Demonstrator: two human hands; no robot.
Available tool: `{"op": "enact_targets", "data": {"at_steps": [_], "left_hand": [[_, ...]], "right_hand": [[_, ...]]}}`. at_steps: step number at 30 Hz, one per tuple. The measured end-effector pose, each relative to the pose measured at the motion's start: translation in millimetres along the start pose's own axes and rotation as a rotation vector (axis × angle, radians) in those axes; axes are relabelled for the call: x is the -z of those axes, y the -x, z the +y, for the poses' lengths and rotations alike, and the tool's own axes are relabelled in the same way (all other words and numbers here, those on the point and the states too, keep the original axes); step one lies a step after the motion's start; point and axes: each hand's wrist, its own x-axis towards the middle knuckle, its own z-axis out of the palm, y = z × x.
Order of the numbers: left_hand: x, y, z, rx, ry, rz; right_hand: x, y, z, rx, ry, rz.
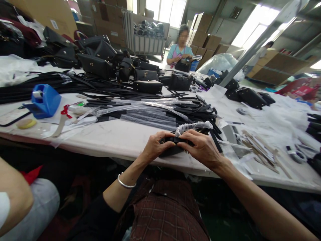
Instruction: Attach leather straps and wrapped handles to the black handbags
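Observation:
A black handbag (172,151) stands at the table's front edge, partly hidden behind my hands. My left hand (158,144) pinches the top of the bag at its left side, thumb below and fingers above. From the right, my right hand (199,146) grips the same top edge, its thumb close to the left one. Behind my fingers rises the bag's handle (194,126), wrapped in clear plastic. Long black straps (150,115), some sleeved in plastic film, lie just beyond the bag.
A blue tape dispenser (46,100) and a yellow tape roll (26,124) sit at the left. Black handbags (96,63) crowd the far side. Card strips (260,150) lie right. A metal post (250,50) slants up. A co-worker (181,50) sits opposite; another person's arm (15,194) is near left.

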Motion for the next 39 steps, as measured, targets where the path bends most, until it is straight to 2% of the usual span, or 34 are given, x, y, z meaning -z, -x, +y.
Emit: {"op": "enact_targets", "data": {"at_steps": [3,7,14,16,19,21,24,27,31,33,36,39], "left_hand": [[-0.4,1.4,-0.5,-0.010,-0.002,-0.006],[-0.3,3.9,-0.4,-0.025,-0.020,-0.030],[-4.7,5.7,-3.4,-0.135,-0.083,-0.034],[-5.6,5.4,-4.5,-0.150,-0.099,-0.047],[-5.0,5.1,-3.8,-0.149,-0.085,-0.075],[-4.4,5.2,-1.9,-0.122,-0.061,-0.099],[-5.4,5.9,0.9,-0.085,-0.039,-0.115],[-8.6,6.7,0.8,-0.122,-0.060,-0.095],[-12.1,7.3,-2.2,-0.230,-0.137,-0.060],[-12.7,7.4,-3.1,-0.278,-0.158,-0.068],[-13.2,7.6,-3.6,-0.292,-0.159,-0.105],[-13.8,8.4,-5.0,-0.212,-0.129,-0.108]], "right_hand": [[-1.4,-0.2,0.4,0.021,-0.015,0.015],[0.0,-3.9,0.3,-0.042,-0.056,-0.018],[2.7,-6.5,-3.0,-0.039,-0.028,-0.075],[2.2,-5.7,-3.6,0.000,0.065,-0.085],[3.1,-4.9,-2.3,0.144,0.178,-0.129],[5.5,-5.3,-0.1,0.234,0.178,-0.178],[9.5,-6.9,3.0,0.297,0.144,-0.234],[8.0,-7.9,5.3,0.256,0.113,-0.230],[-5.7,-3.7,9.2,0.067,-0.048,-0.139],[-12.4,0.2,11.2,0.025,-0.120,-0.117],[-14.8,4.6,13.2,0.042,-0.146,-0.138],[-9.6,4.8,13.3,0.115,-0.119,-0.158]]}}
